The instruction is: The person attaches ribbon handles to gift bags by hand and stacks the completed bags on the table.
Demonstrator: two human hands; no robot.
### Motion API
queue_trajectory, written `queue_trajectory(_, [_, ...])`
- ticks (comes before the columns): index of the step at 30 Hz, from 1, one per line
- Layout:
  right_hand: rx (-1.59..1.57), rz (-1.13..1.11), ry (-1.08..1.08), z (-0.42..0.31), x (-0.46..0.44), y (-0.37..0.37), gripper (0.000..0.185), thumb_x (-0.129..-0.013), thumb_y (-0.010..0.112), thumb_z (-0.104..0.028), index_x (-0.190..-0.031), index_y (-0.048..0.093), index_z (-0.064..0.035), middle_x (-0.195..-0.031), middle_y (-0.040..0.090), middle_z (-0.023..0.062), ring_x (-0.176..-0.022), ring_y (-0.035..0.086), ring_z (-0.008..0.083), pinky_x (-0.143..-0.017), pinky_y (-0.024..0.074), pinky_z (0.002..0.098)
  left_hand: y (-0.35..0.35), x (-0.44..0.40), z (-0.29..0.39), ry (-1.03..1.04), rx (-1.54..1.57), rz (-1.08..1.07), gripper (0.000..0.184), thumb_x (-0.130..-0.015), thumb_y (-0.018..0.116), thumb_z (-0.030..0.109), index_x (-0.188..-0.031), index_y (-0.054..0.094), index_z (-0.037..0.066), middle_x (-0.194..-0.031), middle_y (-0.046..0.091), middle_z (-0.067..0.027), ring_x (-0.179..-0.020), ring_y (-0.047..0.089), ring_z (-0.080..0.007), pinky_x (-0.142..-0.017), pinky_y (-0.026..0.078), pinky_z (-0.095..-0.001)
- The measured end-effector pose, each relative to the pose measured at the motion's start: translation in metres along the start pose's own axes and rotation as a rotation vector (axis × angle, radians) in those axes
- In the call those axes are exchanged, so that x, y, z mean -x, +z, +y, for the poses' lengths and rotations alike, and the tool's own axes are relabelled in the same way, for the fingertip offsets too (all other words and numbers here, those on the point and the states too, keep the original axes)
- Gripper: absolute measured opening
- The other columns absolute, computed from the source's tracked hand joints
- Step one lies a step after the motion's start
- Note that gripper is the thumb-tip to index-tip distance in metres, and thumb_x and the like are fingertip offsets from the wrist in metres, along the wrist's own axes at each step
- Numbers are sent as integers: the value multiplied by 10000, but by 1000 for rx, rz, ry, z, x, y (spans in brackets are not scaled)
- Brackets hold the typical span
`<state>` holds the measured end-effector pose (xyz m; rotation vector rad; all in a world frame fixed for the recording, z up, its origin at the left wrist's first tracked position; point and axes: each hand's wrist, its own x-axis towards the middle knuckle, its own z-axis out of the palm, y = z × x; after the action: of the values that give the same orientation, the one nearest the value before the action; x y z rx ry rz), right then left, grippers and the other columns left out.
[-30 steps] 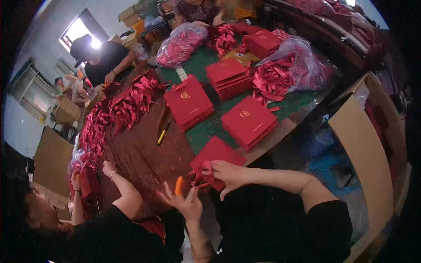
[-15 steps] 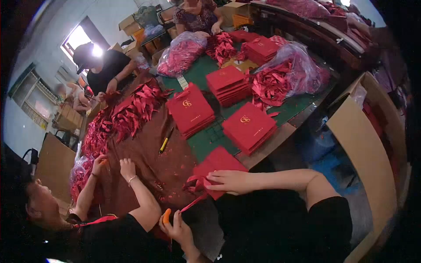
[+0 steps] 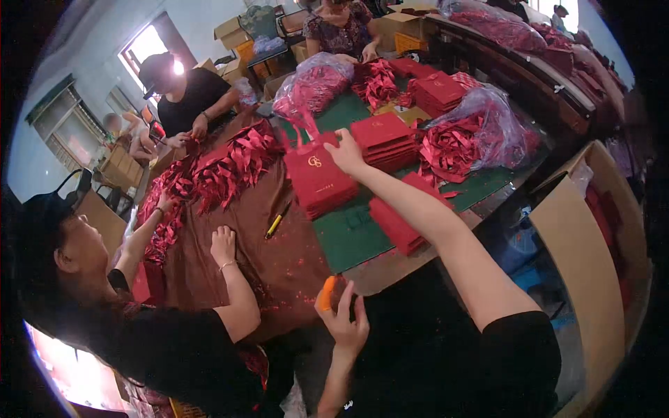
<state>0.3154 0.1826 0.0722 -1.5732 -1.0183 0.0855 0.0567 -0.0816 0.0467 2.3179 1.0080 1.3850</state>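
Note:
My right hand (image 3: 346, 155) reaches out over the table and grips the right edge of a red gift bag (image 3: 317, 174) with a gold logo. That bag lies on top of a stack of similar bags, and its ribbon handles (image 3: 300, 125) stick up at the far edge. Close to my body, my left hand (image 3: 345, 324) is raised with fingers apart and an orange finger cover (image 3: 327, 292) on one digit. I see nothing held in it. Beyond the right hand is another stack of red bags (image 3: 382, 136); a nearer stack (image 3: 397, 226) is partly hidden under my right forearm.
Red ribbons (image 3: 237, 160) are heaped along the left side of the brown cloth (image 3: 272, 258). A yellow pen (image 3: 275, 224) lies on it. Co-workers sit left and across. Plastic bags of ribbon (image 3: 453, 150) stand at the back; a cardboard box (image 3: 582, 258) is on the right.
My right hand has moved from near my body out to the bag stack, taking a red bag along. My left hand has let go of the ribbon. The view has shifted slightly.

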Motion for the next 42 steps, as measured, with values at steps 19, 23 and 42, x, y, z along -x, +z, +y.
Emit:
queue_trajectory(19, [98, -104, -407, -27, 24, -81, 365, -809, 679, -225, -1062, 524, -11, -1036, 533, 157, -1000, 504, 338, -876, 417, 422, 36, -16, 15, 65, 9, -321, 365, -834, 665, 80, -1192, 604, 120, -1358, 432, -185, -1288, 358, -372, -1045, 311, -480])
queue_trajectory(23, [218, -392, -590, -15, 76, -144, 290, -783, 704, -216, -984, 589, -41, -962, 580, 115, -962, 542, 309, -869, 435, 396, 49, -14, 5, 117, -25, -353, 422, -811, 674, 104, -1221, 582, 136, -1348, 432, -193, -1258, 383, -397, -1000, 345, -480])
queue_trajectory(42, [62, -265, 114, -15, 0, -48, 327, -728, 760, -275, -790, 645, 25, -744, 650, 152, -726, 639, 271, -668, 494, 366, 91, -202, -134, -132, -78, 75, 393, -831, 628, 147, -1220, 590, 104, -1243, 523, -214, -1108, 503, -387, -944, 401, -438])
